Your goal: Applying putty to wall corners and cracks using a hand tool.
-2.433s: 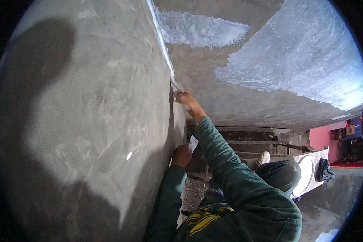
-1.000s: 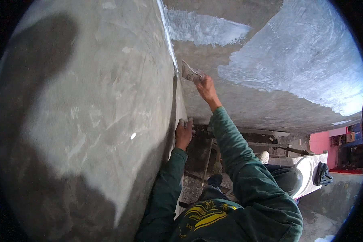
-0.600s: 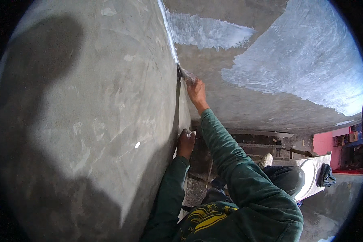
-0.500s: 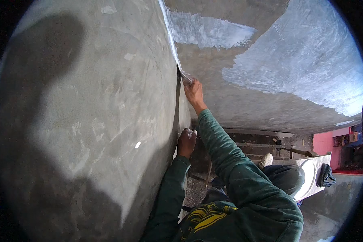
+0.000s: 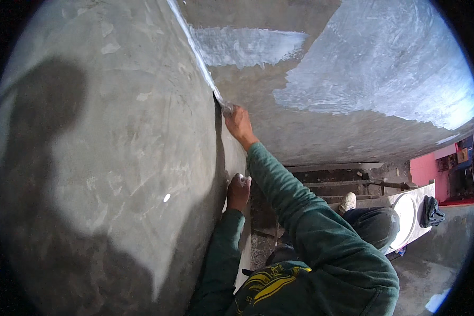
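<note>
My right hand is closed around a small white-smeared scraper, seen partly, at the corner where two grey plastered walls meet. A line of white filler runs along that corner from the far edge down to the tool. Below the tool the corner shows as a dark line. Nearer to me, my left hand is curled beside the left wall. White shows at its thumb and fingertips, and I cannot make out what it holds, if anything.
White patches cover much of the right wall. Below lie wooden planks and rubble. A light board with a bright round white thing and a black bag stands at right, near my knee.
The view has shifted, so the walls and corner sit further left in the picture. My right hand keeps the scraper at the corner; my left hand stays curled beside the wall.
</note>
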### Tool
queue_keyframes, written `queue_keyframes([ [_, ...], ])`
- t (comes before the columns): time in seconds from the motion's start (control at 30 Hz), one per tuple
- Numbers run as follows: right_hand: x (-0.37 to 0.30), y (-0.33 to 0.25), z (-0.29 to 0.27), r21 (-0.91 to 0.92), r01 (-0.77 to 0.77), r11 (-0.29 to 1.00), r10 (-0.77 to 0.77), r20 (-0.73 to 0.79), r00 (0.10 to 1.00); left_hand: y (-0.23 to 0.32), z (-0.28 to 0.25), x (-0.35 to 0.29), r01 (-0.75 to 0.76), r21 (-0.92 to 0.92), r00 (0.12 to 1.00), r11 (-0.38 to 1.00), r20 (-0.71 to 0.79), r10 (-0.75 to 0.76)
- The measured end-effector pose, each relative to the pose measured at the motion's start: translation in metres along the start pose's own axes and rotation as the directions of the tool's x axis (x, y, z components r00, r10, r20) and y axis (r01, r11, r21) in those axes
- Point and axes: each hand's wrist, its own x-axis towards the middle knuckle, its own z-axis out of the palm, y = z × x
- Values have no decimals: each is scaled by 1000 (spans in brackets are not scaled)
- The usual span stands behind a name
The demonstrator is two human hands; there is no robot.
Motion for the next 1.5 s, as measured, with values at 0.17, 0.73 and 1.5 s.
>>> queue_keyframes([
  [0.17, -1, -10, -38, 164, -214, 963, 198, 104, 975, 2, 1, -3, 21, -20, 998, 1000, 61, -20],
  [0.73, 40, -44, -39, 189, 193, 963, -208, 62, 976, 177, -130, 28, -593, -526, 795, 610, -506, 336],
  [1.5, 20, -59, -145, 680, -110, 725, -19, 179, 984, 182, -137, 19, -572, -488, 806, 659, -482, 343],
])
